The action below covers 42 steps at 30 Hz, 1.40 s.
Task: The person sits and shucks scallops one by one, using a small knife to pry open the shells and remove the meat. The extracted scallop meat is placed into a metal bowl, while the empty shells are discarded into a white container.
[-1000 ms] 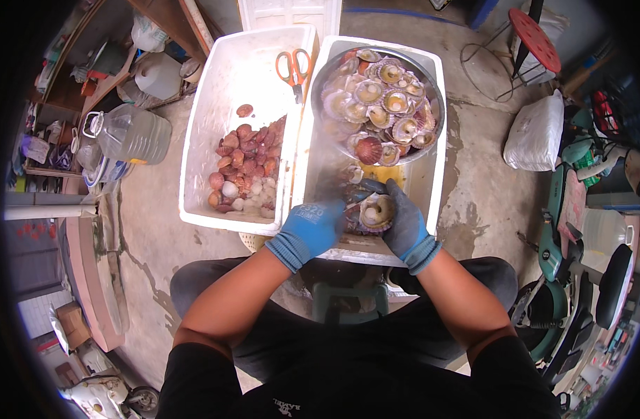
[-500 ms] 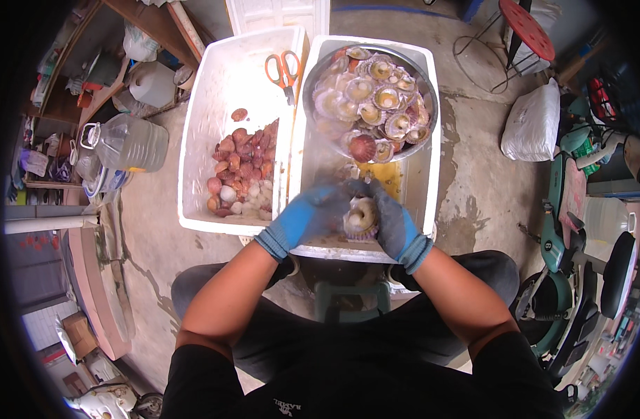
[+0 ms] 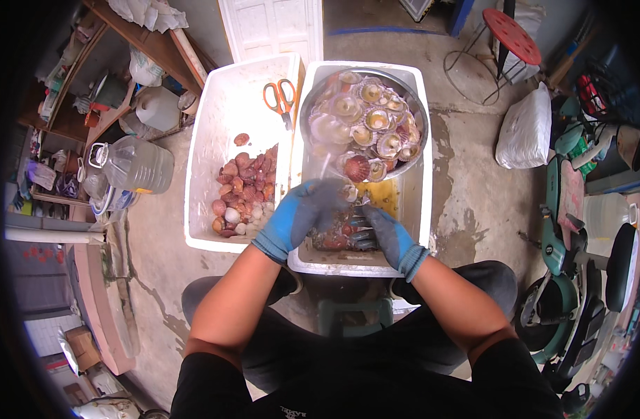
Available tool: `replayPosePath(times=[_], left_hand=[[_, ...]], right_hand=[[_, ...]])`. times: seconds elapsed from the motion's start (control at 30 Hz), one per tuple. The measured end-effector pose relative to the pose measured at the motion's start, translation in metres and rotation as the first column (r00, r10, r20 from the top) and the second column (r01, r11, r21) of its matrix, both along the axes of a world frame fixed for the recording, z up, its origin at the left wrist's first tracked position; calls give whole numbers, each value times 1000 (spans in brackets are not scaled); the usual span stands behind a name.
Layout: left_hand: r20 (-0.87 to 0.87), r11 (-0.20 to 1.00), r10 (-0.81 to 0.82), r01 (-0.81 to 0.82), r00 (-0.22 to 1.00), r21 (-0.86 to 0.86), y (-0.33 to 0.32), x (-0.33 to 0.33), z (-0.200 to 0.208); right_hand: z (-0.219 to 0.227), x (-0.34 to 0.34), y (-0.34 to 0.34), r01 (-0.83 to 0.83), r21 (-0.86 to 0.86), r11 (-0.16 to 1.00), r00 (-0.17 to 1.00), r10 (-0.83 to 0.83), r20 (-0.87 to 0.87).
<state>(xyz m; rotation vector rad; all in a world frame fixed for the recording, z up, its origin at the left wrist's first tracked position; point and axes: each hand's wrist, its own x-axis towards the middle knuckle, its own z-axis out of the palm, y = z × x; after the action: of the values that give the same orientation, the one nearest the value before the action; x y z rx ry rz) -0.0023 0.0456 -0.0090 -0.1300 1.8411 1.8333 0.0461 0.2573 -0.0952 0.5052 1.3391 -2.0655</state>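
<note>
Both of my hands wear blue-and-grey gloves over the near end of the right white foam box (image 3: 426, 209). My left hand (image 3: 302, 213) is smeared by motion, so what its fingers do is hidden. My right hand (image 3: 386, 234) has its fingers apart and stretched leftward, low in the box; a small pale bit shows by its thumb, too blurred to name. Under the hands lie reddish scallops (image 3: 327, 241), partly covered. Beyond them, a round metal basin (image 3: 424, 112) holds many opened scallops (image 3: 377, 120) on the half shell, with one reddish closed-looking scallop (image 3: 357, 168) at its near rim.
The left white foam box (image 3: 202, 160) holds a heap of reddish scallops (image 3: 244, 183). Orange-handled scissors (image 3: 279, 98) lean on its right wall. A clear water jug (image 3: 142, 164) stands left, a white sack (image 3: 526, 129) and red stool (image 3: 512, 36) far right, a green scooter (image 3: 554, 216) at right.
The opened scallop that was between my hands is no longer there. My right hand's fingers have spread, and my left hand has moved slightly away from it. The whole view has shifted a little.
</note>
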Motion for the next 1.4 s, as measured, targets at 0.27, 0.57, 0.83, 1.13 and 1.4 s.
replayPosePath(times=[0.27,0.57,0.83,1.13,1.4], left_hand=[[239,923,-341,372,909,-99,9,41,21],[230,906,62,42,971,-421,-66,101,-17],[338,-322,-865,105,371,-941,-113,65,-155],[375,-265,-558,269,741,-926,-98,42,-118],[22,844,-71,72,997,-531,-45,-1,-48]], right_hand=[[25,-2,3,-257,-195,946,933,191,-306],[7,-5,11,127,-135,983,956,-157,-248],[-24,11,0,-96,14,995,959,97,-265],[-40,8,6,-172,307,936,914,268,-304],[-72,-32,22,130,166,977,990,-119,-75]])
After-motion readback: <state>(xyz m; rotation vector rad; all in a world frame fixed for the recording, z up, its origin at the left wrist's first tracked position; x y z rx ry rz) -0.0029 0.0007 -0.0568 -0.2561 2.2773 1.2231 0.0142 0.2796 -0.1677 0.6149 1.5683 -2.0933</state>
